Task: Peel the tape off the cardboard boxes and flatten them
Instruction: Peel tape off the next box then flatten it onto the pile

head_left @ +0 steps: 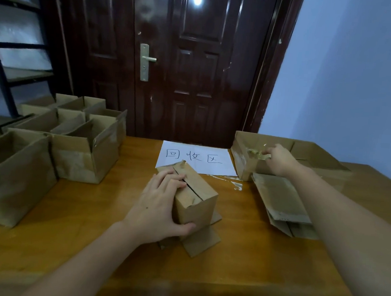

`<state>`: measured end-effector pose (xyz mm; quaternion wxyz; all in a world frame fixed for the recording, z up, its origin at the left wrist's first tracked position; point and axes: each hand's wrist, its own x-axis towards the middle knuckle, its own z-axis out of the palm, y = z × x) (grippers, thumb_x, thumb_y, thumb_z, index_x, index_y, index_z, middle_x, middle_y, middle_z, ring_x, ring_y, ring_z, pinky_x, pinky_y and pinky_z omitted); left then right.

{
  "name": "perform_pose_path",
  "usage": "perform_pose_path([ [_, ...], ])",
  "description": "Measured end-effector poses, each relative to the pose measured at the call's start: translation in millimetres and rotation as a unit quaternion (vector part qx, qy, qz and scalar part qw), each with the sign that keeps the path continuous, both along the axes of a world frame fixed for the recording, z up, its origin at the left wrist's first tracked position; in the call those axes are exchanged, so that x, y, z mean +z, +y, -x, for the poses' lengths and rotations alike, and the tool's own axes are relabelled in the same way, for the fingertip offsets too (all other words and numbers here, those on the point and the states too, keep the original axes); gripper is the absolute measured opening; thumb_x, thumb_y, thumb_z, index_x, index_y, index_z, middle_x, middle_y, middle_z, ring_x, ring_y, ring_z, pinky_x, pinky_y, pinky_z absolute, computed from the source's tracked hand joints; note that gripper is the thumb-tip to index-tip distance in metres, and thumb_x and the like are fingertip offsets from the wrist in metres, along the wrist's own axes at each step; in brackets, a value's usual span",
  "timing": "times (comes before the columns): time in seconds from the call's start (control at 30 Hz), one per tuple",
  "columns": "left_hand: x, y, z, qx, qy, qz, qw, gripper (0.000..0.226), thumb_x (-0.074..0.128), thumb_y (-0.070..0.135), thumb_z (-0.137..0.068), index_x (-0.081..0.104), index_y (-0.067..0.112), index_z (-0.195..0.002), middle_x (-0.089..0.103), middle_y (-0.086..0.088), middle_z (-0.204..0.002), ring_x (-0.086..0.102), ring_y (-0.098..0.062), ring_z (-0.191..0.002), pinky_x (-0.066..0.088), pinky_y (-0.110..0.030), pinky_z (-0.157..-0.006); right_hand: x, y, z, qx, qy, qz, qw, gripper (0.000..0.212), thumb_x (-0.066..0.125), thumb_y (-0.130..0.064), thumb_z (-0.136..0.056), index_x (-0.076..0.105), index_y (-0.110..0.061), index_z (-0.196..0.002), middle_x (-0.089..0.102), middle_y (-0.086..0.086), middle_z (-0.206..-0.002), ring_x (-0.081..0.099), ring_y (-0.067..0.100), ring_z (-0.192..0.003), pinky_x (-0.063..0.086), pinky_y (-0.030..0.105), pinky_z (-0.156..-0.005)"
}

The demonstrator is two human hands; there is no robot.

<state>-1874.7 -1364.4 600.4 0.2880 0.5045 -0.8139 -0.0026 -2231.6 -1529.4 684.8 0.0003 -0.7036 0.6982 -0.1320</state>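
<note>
Head view takes in a glossy orange-brown wooden table set against a dark panelled door; bare tabletop lies open along the near edge and between the two arms. Far left, a cluster of open-topped cardboard boxes crowds that side right up to the table edge, patches of pale tape on their matte brown walls. At far right an open cardboard bin sits at the back edge, with a stack of flattened boxes just in front of it. A white paper sign with handwritten characters lies between the bin and the centre. The small box being worked stands mid-table on splayed lower flaps, its top seam split open. The left hand grips it, fingers over the top, thumb curled round the near face. The right hand, arm stretched, pinches a crumpled wad of clear tape over the bin.
</note>
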Motion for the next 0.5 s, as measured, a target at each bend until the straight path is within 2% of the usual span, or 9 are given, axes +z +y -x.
perform_pose_path([
  [0.1,0,2,1,0.015,-0.013,0.000,1.000,0.099,0.059,0.089,-0.070,0.037,0.030,-0.145,0.031,0.015,-0.158,0.013,-0.011,-0.153,0.024,-0.052,-0.126,9,14,-15,0.020,-0.011,0.030,0.999,0.038,0.050,-0.006,-0.100,0.060,-0.011,-0.136,0.051,0.012,-0.143,0.052,0.031,-0.128,0.042,0.039,-0.106],
  [0.17,0,3,6,0.030,-0.026,0.013,0.999,0.098,0.055,0.092,-0.070,0.039,0.030,-0.144,0.034,0.013,-0.157,0.016,-0.014,-0.152,0.019,-0.056,-0.126,16,34,-36,0.067,-0.019,0.058,0.996,0.036,0.051,-0.011,-0.101,0.062,-0.013,-0.135,0.053,0.009,-0.143,0.052,0.027,-0.129,0.042,0.039,-0.108],
  [0.23,1,5,11,0.054,-0.058,0.025,0.997,0.101,0.047,0.097,-0.070,0.041,0.030,-0.145,0.037,0.011,-0.157,0.020,-0.017,-0.152,0.012,-0.059,-0.127,22,64,-63,0.139,-0.040,0.068,0.987,0.033,0.052,-0.020,-0.103,0.062,-0.017,-0.135,0.057,0.002,-0.140,0.055,0.017,-0.123,0.044,0.034,-0.105],
  [0.3,3,6,16,0.072,-0.091,0.037,0.993,0.106,0.037,0.102,-0.070,0.043,0.029,-0.147,0.039,0.009,-0.157,0.024,-0.020,-0.151,0.008,-0.060,-0.127,23,101,-90,0.219,-0.083,0.037,0.972,0.034,0.055,-0.036,-0.103,0.063,-0.023,-0.133,0.059,-0.008,-0.136,0.054,0.000,-0.110,0.043,0.027,-0.099],
  [0.37,5,6,18,0.068,-0.112,0.051,0.990,0.109,0.031,0.104,-0.071,0.047,0.026,-0.146,0.044,0.005,-0.154,0.031,-0.023,-0.147,0.010,-0.060,-0.126,20,133,-112,0.278,-0.111,-0.017,0.954,0.044,0.059,-0.053,-0.096,0.063,-0.031,-0.133,0.060,-0.016,-0.135,0.052,-0.006,-0.113,0.042,0.026,-0.101],
  [0.43,8,5,16,0.049,-0.123,0.072,0.988,0.103,0.029,0.102,-0.075,0.051,0.025,-0.141,0.050,0.004,-0.147,0.041,-0.025,-0.140,0.019,-0.055,-0.125,12,154,-125,0.314,-0.107,-0.070,0.941,0.056,0.062,-0.067,-0.086,0.060,-0.038,-0.134,0.060,-0.018,-0.130,0.053,0.000,-0.119,0.045,0.030,-0.103],
  [0.5,13,2,10,0.029,-0.127,0.088,0.988,0.090,0.028,0.095,-0.083,0.053,0.028,-0.138,0.056,0.005,-0.142,0.049,-0.024,-0.132,0.032,-0.050,-0.117,2,163,-132,0.329,-0.078,-0.079,0.938,0.066,0.065,-0.070,-0.082,0.055,-0.039,-0.139,0.059,-0.017,-0.130,0.052,0.005,-0.118,0.047,0.033,-0.102],
])
